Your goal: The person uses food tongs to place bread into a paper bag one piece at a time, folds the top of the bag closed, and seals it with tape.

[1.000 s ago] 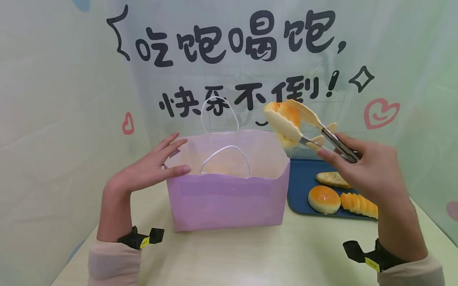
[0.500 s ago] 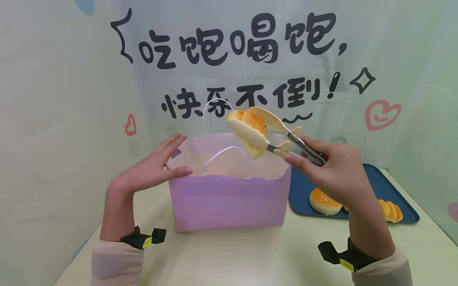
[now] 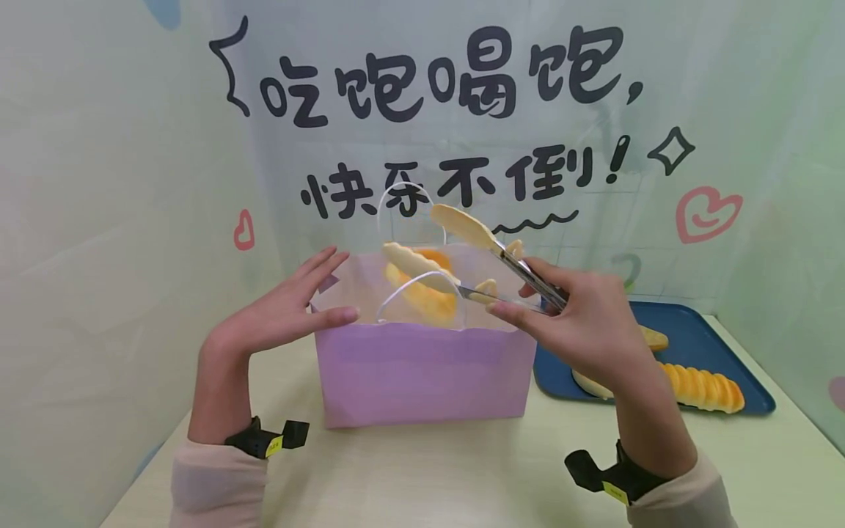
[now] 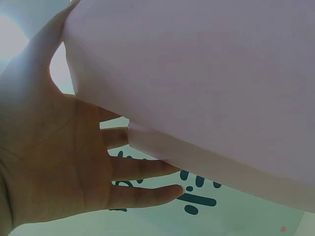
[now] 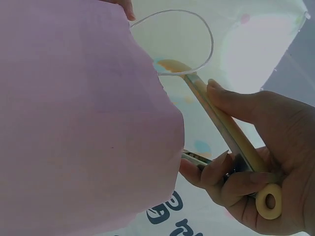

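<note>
A light purple paper bag [image 3: 425,378] with white string handles stands upright, its top spread wide. At its left rim my left hand [image 3: 280,304] touches the paper with straight fingers and thumb spread apart; the left wrist view shows the palm [image 4: 54,157] along the bag's side edge. My right hand [image 3: 587,315] grips metal tongs [image 3: 531,279] with cream tips, held over the bag's mouth. The tips stand apart. A blurred yellow-orange bread [image 3: 432,301] is below them inside the bag's opening, partly behind the near tip and front handle.
Right of the bag lies a blue tray [image 3: 700,334] on a pale table [image 3: 422,469]. It bears a ridged roll [image 3: 706,387], a flat bread piece [image 3: 653,338] and a round bun [image 3: 590,383], mostly hidden by my right arm. A printed curtain [image 3: 561,125] hangs behind.
My right hand has carried the tongs and bread left from beside the bag to over its mouth. The tongs have spread and the bread has dropped from them. My left hand stays at the rim.
</note>
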Demonstrator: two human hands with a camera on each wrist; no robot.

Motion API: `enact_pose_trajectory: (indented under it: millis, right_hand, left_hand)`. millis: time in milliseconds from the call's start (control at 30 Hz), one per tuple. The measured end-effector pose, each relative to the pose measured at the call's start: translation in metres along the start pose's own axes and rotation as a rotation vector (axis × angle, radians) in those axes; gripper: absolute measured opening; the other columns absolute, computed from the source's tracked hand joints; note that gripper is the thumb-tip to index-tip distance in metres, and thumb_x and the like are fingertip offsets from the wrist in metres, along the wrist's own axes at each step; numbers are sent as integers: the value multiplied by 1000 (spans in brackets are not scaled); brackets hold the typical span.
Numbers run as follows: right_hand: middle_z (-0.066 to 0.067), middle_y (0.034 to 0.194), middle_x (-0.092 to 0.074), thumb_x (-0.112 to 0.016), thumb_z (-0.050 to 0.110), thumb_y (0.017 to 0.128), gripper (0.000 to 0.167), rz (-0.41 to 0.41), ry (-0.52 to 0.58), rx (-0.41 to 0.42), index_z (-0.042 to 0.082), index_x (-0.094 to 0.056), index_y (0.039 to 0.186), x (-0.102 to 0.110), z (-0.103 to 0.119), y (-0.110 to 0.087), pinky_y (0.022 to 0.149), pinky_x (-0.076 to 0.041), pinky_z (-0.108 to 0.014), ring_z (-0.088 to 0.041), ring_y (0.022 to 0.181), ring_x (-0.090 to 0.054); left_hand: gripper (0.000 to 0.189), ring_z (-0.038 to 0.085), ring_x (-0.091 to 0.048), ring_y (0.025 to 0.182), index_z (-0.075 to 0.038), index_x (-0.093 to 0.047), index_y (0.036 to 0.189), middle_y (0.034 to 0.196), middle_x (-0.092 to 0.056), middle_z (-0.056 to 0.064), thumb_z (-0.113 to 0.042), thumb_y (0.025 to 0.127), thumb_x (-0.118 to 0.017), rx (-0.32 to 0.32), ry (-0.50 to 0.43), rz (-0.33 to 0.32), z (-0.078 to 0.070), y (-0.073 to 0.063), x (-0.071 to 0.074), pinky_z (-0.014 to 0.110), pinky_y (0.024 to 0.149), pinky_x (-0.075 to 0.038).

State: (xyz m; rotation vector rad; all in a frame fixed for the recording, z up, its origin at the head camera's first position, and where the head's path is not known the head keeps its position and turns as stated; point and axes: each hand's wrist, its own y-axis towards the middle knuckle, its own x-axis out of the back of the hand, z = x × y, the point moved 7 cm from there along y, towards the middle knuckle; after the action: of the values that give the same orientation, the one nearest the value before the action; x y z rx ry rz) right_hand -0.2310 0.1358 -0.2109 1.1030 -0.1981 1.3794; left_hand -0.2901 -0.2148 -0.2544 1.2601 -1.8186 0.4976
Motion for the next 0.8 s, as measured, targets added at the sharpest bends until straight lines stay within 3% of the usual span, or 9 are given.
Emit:
enact_pose_trajectory:
  millis: [133,433,633,800]
  right_hand:
    - [-2,100,-77,-83,52,89,76,-35,4,-6,13,-62,150,5,-2,-2,55,-47,-29,-19,70,-59]
    - [-3,96,-76,-83,50,91,73,-56,4,-18,13,-62,150,16,-6,-3,53,-46,-28,-21,71,-59]
    - [-2,77,-68,-83,52,90,73,-71,-22,-25,13,-64,148,21,-10,-3,52,-45,-28,-20,68,-57]
    - [-3,70,-62,-83,54,90,74,-81,-50,-58,13,-64,148,28,-20,-5,52,-44,-29,-21,69,-57]
  left_hand:
    - [94,30,-31,156,-29,-15,171,178,-2,1,-60,98,-66,2,-17,0,0,0,-1,64,120,-31]
    - [94,33,-22,159,-26,-18,171,178,-1,1,-59,98,-66,4,-19,6,-2,-1,-1,66,121,-28]
    - [93,33,-17,161,-27,-19,171,178,-1,2,-60,98,-66,5,-14,5,-1,-1,-1,67,121,-27]
    - [92,33,-22,159,-26,-20,171,178,-1,1,-59,98,-66,2,-17,5,-2,-1,-1,66,121,-29]
